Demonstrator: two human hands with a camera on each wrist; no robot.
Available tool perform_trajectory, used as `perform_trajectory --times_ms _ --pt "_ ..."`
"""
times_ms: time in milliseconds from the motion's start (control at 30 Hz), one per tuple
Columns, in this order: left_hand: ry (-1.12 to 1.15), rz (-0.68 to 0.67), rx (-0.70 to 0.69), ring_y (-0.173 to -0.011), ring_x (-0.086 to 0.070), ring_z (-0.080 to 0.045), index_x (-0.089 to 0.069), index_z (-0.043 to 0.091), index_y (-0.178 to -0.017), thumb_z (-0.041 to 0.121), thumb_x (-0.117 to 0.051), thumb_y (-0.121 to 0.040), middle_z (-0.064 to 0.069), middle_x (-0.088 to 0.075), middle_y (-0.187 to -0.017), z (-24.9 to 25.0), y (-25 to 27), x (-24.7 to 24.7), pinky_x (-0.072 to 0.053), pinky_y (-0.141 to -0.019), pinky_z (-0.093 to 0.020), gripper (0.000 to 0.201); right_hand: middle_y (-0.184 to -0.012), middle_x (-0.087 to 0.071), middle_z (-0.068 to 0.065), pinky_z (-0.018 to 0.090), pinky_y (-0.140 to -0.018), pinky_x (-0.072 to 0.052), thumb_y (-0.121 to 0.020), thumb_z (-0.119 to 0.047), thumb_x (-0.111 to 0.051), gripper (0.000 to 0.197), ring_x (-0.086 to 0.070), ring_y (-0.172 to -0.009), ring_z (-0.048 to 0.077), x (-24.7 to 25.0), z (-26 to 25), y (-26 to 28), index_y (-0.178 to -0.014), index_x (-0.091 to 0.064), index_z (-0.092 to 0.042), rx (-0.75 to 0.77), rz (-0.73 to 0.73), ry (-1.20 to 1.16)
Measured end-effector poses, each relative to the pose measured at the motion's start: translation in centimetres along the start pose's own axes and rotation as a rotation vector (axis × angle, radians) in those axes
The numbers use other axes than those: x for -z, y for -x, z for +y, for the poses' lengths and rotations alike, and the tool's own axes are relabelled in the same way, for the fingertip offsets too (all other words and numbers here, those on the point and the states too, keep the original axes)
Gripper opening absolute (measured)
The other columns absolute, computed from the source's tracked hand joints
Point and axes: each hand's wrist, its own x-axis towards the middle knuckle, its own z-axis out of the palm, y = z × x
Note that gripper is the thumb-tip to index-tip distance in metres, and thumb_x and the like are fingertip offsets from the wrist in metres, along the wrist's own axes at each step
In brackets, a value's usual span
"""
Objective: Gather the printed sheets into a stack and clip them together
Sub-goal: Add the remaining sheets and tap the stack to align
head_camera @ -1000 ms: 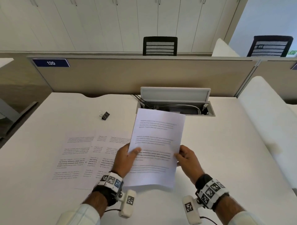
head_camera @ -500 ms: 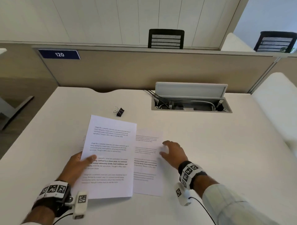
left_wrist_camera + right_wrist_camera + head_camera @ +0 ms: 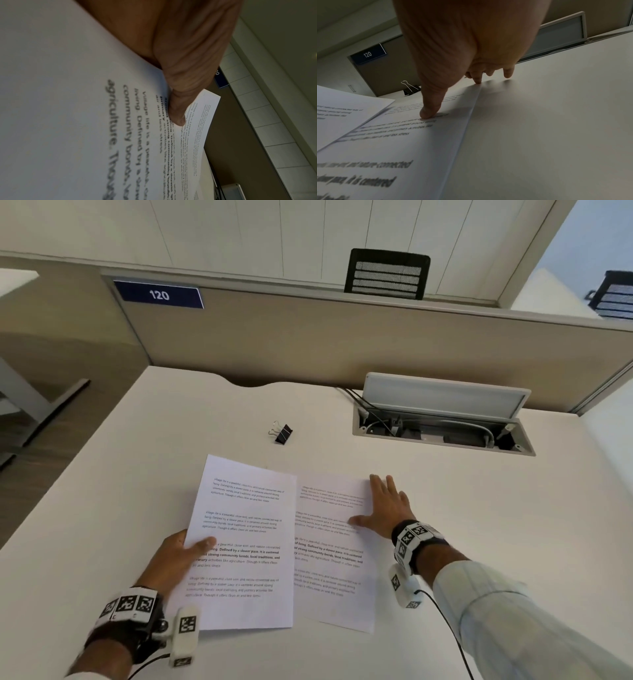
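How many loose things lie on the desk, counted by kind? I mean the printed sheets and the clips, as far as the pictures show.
Printed sheets: 2 visible, the left sheet gripped by the left hand, the right sheet under the flat right hand; any hidden beneath cannot be told.
Binder clip: 1, black.
Total: 3

We see thin matt white paper sheets point(image 3: 246, 542) with black print on a smooth matt off-white desk point(image 3: 445, 525). The binder clip point(image 3: 283, 433) looks like black metal with shiny wire handles.
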Motion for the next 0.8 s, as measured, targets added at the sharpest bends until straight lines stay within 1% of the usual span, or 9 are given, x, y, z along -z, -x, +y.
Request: perform_trajectory --times_ms 100,200,367,467,500,567,633,700,800 --pt "-0.013 0.023 0.005 -0.089 -0.077 -0.035 -0.072 0.006 -0.108 0.018 -0.075 -0.088 -0.013 -0.081 -0.098 -0.3 -0.5 0.1 -0.058 -0.090 -0.053 0.023 -0.174 -0.006 0.010 0.053 -0.129 -0.006 -0.078 -0.066 -0.073 0.122 0.005 -0.161 0.027 0.2 -0.4 -0.5 -0.163 -0.003 -0.015 0.006 -0.004 0.001" --pt "-0.037 0.027 0.015 -0.088 -0.078 -0.034 -0.072 0.008 -0.107 0.019 -0.074 -0.089 -0.011 -0.081 -0.097 -0.6 -0.7 -0.1 -0.058 -0.090 -0.053 0.022 -0.173 -0.010 0.012 0.052 -0.129 -0.007 -0.078 -0.063 -0.075 0.118 0.002 -0.161 0.026 0.2 -0.6 -0.5 -0.164 -0.007 -0.017 0.022 -0.007 0.011" --pt "-0.106 0.019 0.003 -0.087 -0.078 -0.030 -0.073 0.013 -0.108 0.028 -0.075 -0.089 -0.006 -0.082 -0.096 -1.2 -1.3 -0.3 -0.058 -0.090 -0.054 0.024 -0.169 -0.027 0.010 0.050 -0.128 -0.011 -0.081 -0.049 -0.077 0.097 -0.009 -0.160 0.025 -0.3 -1.2 0.1 -0.160 -0.025 -0.024 0.070 0.043 -0.033" --pt "-0.100 0.013 -0.009 -0.087 -0.078 -0.030 -0.073 0.012 -0.108 0.025 -0.073 -0.090 -0.006 -0.082 -0.096 -0.8 -1.1 -0.8 -0.058 -0.090 -0.053 0.023 -0.163 -0.038 0.008 0.048 -0.126 -0.018 -0.083 -0.040 -0.079 0.091 -0.019 -0.158 0.026 -0.3 -1.8 0.7 -0.158 -0.030 -0.025 0.079 0.065 -0.050" --pt "-0.097 0.013 -0.016 -0.086 -0.078 -0.029 -0.072 0.011 -0.108 0.023 -0.073 -0.090 -0.006 -0.082 -0.095 -0.6 -1.1 -1.0 -0.059 -0.089 -0.052 0.022 -0.158 -0.044 0.008 0.048 -0.124 -0.024 -0.083 -0.036 -0.079 0.090 -0.028 -0.153 0.027 -0.4 -2.0 0.9 -0.158 -0.030 -0.025 0.074 0.075 -0.058" --pt "-0.099 0.018 -0.030 -0.084 -0.078 -0.028 -0.072 0.011 -0.108 0.021 -0.072 -0.091 -0.005 -0.082 -0.093 -0.3 -0.9 -1.3 -0.060 -0.085 -0.048 0.020 -0.143 -0.056 0.010 0.046 -0.115 -0.039 -0.085 -0.026 -0.075 0.085 -0.048 -0.136 0.031 -0.9 -2.3 1.5 -0.156 -0.030 -0.027 0.032 0.085 -0.132" --pt "-0.094 0.027 -0.041 -0.084 -0.078 -0.029 -0.072 0.011 -0.108 0.020 -0.072 -0.091 -0.005 -0.082 -0.092 -0.1 -0.7 -1.5 -0.060 -0.080 -0.043 0.019 -0.126 -0.064 0.010 0.042 -0.097 -0.053 -0.086 -0.020 -0.071 0.075 -0.062 -0.114 0.031 -1.5 -2.6 2.4 -0.151 -0.034 -0.025 -0.053 0.080 -0.344" --pt "-0.086 0.028 -0.054 -0.082 -0.079 -0.027 -0.073 0.013 -0.107 0.020 -0.071 -0.091 -0.005 -0.082 -0.092 0.1 -0.6 -1.8 -0.060 -0.075 -0.039 0.017 -0.117 -0.066 0.007 0.035 -0.084 -0.054 -0.087 -0.017 -0.071 0.057 -0.065 -0.103 0.027 -1.9 -2.6 3.2 -0.139 -0.047 -0.014 -0.142 0.106 -0.548" --pt "-0.071 0.030 -0.073 -0.081 -0.079 -0.026 -0.072 0.016 -0.106 0.023 -0.072 -0.091 -0.005 -0.082 -0.094 0.4 -0.5 -2.3 -0.061 -0.074 -0.039 0.017 -0.107 -0.073 0.006 0.040 -0.083 -0.060 -0.089 -0.018 -0.071 0.025 -0.071 -0.098 0.027 -1.3 -1.1 4.3 -0.112 -0.068 -0.008 -0.221 0.168 -0.709"
